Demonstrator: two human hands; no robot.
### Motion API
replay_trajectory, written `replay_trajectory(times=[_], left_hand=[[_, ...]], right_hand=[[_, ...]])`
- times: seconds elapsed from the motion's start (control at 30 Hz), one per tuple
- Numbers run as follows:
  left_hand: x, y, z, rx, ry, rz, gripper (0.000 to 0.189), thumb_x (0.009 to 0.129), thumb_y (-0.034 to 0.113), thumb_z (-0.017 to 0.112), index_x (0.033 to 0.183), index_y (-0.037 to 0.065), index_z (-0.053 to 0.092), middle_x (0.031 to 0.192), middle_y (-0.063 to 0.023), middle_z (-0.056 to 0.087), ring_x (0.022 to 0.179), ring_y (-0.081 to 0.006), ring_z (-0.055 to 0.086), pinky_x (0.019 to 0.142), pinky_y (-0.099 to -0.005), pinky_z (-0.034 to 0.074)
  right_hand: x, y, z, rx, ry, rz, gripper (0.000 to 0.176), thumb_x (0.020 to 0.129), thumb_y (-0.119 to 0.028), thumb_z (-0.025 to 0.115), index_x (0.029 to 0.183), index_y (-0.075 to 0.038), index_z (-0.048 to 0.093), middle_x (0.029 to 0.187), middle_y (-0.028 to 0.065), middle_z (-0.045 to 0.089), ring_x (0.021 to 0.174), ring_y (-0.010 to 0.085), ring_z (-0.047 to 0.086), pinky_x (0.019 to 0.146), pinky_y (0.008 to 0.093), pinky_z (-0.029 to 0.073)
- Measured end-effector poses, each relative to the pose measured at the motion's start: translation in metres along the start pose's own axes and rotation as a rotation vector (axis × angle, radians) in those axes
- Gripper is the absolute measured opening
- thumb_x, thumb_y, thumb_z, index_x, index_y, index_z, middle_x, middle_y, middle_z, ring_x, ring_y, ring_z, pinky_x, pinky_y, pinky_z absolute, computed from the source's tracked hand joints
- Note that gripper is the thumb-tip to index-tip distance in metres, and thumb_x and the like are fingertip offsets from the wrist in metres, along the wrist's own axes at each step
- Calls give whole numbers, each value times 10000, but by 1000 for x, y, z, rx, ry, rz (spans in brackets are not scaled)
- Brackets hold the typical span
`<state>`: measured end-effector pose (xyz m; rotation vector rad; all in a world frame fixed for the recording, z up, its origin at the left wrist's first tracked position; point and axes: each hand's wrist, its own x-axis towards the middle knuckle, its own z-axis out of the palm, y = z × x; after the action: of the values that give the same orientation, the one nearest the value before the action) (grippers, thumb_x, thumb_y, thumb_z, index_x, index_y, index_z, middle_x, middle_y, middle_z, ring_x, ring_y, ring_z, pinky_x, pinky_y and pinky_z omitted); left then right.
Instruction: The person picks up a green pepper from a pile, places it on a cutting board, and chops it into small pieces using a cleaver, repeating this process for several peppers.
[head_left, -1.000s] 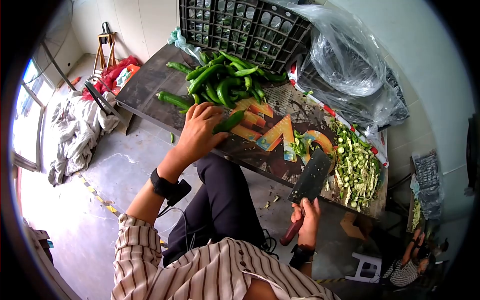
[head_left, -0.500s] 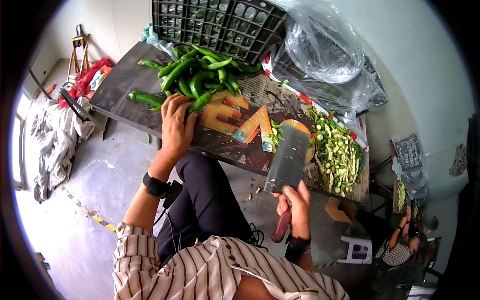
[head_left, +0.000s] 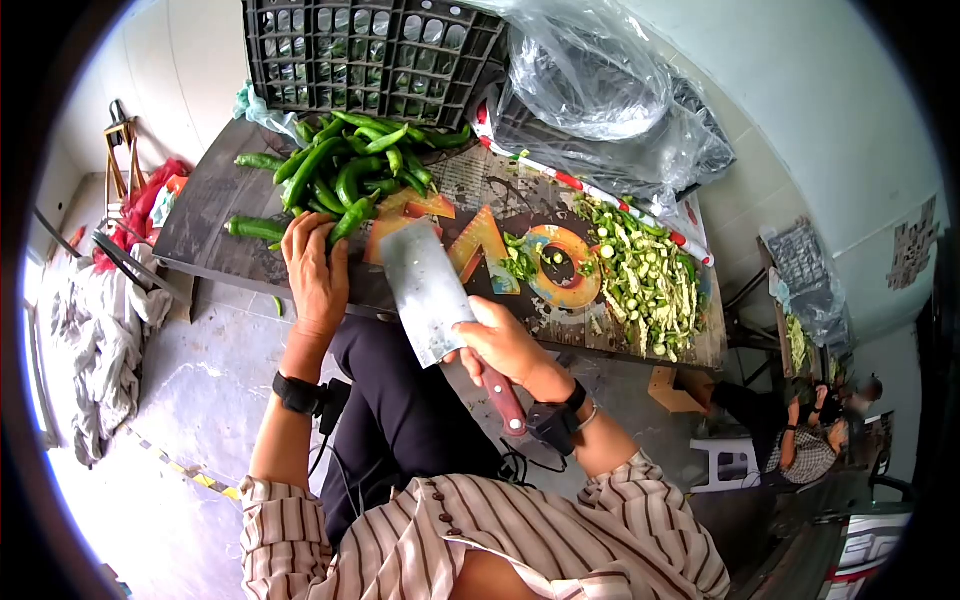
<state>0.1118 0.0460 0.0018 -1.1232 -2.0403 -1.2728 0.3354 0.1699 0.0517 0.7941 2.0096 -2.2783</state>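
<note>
My left hand [head_left: 313,268] rests at the near edge of a heap of long green peppers [head_left: 345,170] on the dark board table [head_left: 205,215], its fingers curled around one green pepper [head_left: 352,216]. My right hand [head_left: 503,343] grips the red handle of a cleaver [head_left: 425,288], whose broad blade hangs flat over the table's front edge, just right of my left hand. A pile of chopped pepper pieces [head_left: 640,275] lies at the right end of the table.
A black plastic crate [head_left: 365,55] and clear plastic bags [head_left: 600,90] stand at the table's back. Crumpled white cloth [head_left: 95,330] lies on the floor at left. Another person [head_left: 815,440] sits low at the right, beside a white stool [head_left: 725,465].
My right hand has swung the cleaver leftward from beside the chopped pile to the middle of the table. My left hand stays at the pepper heap, and the view has shifted.
</note>
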Motion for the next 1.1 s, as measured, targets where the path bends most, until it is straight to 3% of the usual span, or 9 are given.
replay_trajectory(times=[0.33, 0.6, 0.73, 1.1], left_hand=[[1, 2, 0, -4, -7, 23, 218, 839, 63, 599, 1040, -24, 603, 1128, -142, 577, 1172, -351, 477, 1017, -425, 365], [2, 3, 0, 21, -14, 39, 222, 826, 76, 621, 1028, -16, 621, 1111, -130, 589, 1155, -344, 496, 996, -416, 395], [1, 2, 1, 33, -14, 22, 219, 830, 93, 620, 1023, -10, 628, 1106, -122, 593, 1153, -337, 501, 989, -412, 403], [1, 0, 1, 20, -51, 19, 232, 841, 112, 614, 1039, -10, 620, 1115, -129, 587, 1159, -338, 503, 1005, -413, 393]], right_hand=[[-38, 7, -56, 10, 316, -73, 205, 952, -80, 446, 1120, 34, 474, 820, 158, 638, 465, 104, 516, 408, 269, 465], [-75, 5, -79, -40, 475, -236, 179, 949, -83, 472, 1093, 21, 481, 761, 145, 632, 433, 110, 501, 386, 257, 445], [-94, -6, -104, -107, 613, -151, 225, 945, -102, 462, 1139, 8, 492, 800, 127, 639, 452, 74, 475, 389, 240, 438], [-106, 2, -109, -144, 539, -56, 204, 947, -74, 441, 1118, 23, 493, 772, 143, 632, 430, 97, 488, 374, 258, 440]])
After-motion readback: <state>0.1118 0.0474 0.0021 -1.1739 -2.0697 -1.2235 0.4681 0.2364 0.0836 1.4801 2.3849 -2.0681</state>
